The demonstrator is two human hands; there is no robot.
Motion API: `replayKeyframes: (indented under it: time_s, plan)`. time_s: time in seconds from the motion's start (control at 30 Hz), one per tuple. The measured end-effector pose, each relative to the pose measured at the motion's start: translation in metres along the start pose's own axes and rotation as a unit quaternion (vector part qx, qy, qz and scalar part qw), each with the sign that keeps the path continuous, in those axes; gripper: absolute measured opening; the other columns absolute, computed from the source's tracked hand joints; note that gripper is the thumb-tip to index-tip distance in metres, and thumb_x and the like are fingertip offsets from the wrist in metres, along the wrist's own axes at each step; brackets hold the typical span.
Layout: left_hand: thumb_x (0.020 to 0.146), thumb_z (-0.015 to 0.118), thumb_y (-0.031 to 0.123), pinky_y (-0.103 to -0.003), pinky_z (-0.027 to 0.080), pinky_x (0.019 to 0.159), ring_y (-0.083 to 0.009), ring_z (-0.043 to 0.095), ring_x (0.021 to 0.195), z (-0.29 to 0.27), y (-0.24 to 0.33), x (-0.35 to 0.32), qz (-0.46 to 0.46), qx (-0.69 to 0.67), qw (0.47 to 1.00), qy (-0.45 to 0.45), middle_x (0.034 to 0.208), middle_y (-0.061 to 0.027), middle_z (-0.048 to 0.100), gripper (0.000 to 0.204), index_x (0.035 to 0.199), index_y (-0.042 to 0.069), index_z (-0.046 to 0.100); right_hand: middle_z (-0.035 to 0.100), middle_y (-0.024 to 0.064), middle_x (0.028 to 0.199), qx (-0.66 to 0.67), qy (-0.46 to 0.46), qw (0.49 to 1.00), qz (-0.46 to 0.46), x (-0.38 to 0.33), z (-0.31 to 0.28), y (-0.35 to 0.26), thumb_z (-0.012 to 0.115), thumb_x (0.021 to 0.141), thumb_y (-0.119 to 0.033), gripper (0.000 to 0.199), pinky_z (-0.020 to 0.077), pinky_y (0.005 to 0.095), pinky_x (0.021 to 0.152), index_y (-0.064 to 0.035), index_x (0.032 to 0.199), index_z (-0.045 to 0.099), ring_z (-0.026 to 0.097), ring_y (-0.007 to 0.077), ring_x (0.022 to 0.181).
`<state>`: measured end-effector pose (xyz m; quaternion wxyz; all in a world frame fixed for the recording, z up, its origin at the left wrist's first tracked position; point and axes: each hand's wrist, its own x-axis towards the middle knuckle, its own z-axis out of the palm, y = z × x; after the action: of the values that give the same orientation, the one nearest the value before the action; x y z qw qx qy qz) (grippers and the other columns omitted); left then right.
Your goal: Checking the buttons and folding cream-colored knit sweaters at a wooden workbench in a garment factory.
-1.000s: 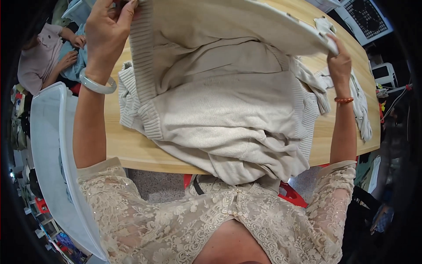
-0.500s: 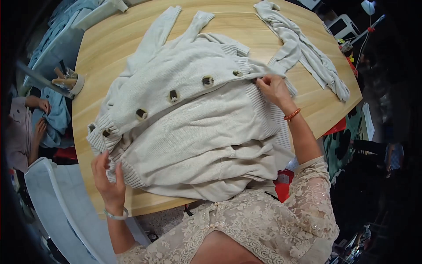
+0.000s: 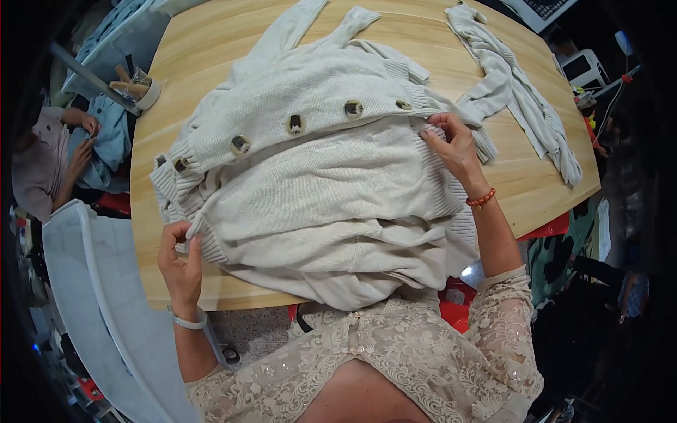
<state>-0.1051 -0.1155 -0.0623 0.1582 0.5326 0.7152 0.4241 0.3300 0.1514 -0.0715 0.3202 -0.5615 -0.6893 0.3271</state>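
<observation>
Since half a second ago: cream knitted cardigan with a row of brown buttons (image 3: 317, 183) lies a little flatter and more spread on the pale wooden oval counter (image 3: 211, 42); both hands are in nearly the same places on it, and a second earlier the garment was held up off the counter.

Head view only.
- Cardigan covers the middle of the counter, sleeves pointing to the far side, hem hanging over the near edge against the person's lace top.
- Left hand (image 3: 180, 257): fingers closed in a pinch on the ribbed corner at the near left of the cardigan.
- Right hand (image 3: 451, 144): fingertips curled and pressed on the ribbed edge at the right, just past the last button; it appears to grip a fold, though the underside is hidden.
- Handling, judged: soft, limp, fairly light knit; stretches and sags if lifted by one point. Ribbed bands and corners are the firmest places to hold; buttons could snag.
- Second cream knitted garment (image 3: 515, 92) lies apart on the far right.
- Another person's hands (image 3: 84, 141) work on blue cloth at the left, off the counter.
</observation>
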Motion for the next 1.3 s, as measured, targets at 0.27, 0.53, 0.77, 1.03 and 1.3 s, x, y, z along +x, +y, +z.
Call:
replayKeyframes:
  time_s: [0.27, 0.53, 0.77, 1.03, 1.3]
  plan:
    - [0.099, 0.058, 0.006, -0.022, 0.044, 0.088, -0.0076, 0.056, 0.097, -0.008, 0.008, 0.005, -0.075, -0.331, 0.94, 0.025, 0.106, -0.0029, 0.062, 0.017, 0.115, 0.0, 0.055, 0.068, 0.0022, 0.1, 0.126, -0.012, 0.989, -0.082, -0.012, -0.035, -0.014, 0.069, 0.087, -0.009, 0.021, 0.0471, 0.023, 0.084, -0.0013, 0.106, 0.07, 0.06, 0.0097, 0.092]
    - [0.088, 0.073, 0.002, -0.018, 0.048, 0.07, -0.0035, 0.059, 0.079, 0.024, 0.028, 0.036, -0.101, -0.275, 0.956, -0.031, 0.09, 0.001, 0.065, 0.018, 0.103, 0.0, 0.064, 0.066, 0.0076, 0.104, -0.184, 0.119, 0.974, -0.055, -0.029, -0.085, 0.005, 0.062, 0.087, 0.006, 0.024, 0.0511, 0.0259, 0.075, -0.0016, 0.11, 0.067, 0.063, 0.0163, 0.089]
    - [0.087, 0.074, 0.002, -0.018, 0.05, 0.071, -0.0035, 0.061, 0.078, 0.022, 0.025, 0.036, -0.068, -0.269, 0.96, -0.043, 0.087, 0.0005, 0.068, 0.012, 0.097, -0.001, 0.067, 0.065, 0.0091, 0.11, 0.058, -0.127, 0.97, -0.197, -0.051, 0.037, -0.11, 0.064, 0.087, 0.003, 0.027, 0.0453, 0.0215, 0.055, -0.0024, 0.114, 0.065, 0.058, 0.0099, 0.071]
    - [0.089, 0.07, 0.0, -0.02, 0.046, 0.076, -0.0075, 0.058, 0.088, 0.019, 0.034, 0.03, 0.029, -0.338, 0.936, -0.097, 0.1, -0.0032, 0.062, 0.012, 0.101, -0.001, 0.067, 0.067, 0.0144, 0.094, 0.18, -0.303, 0.893, -0.279, -0.063, 0.184, -0.174, 0.072, 0.082, -0.012, 0.029, 0.0493, 0.0303, 0.058, -0.0022, 0.108, 0.066, 0.063, 0.0183, 0.065]
    - [0.088, 0.072, 0.003, -0.024, 0.046, 0.068, -0.0093, 0.056, 0.079, 0.014, 0.029, 0.038, 0.028, -0.257, 0.963, -0.08, 0.091, -0.0021, 0.062, 0.011, 0.097, 0.0, 0.067, 0.062, 0.0103, 0.067, 0.173, -0.332, 0.917, -0.134, -0.071, 0.178, -0.175, 0.065, 0.083, -0.014, 0.017, 0.0472, 0.032, 0.057, -0.0016, 0.095, 0.065, 0.059, 0.0167, 0.059]
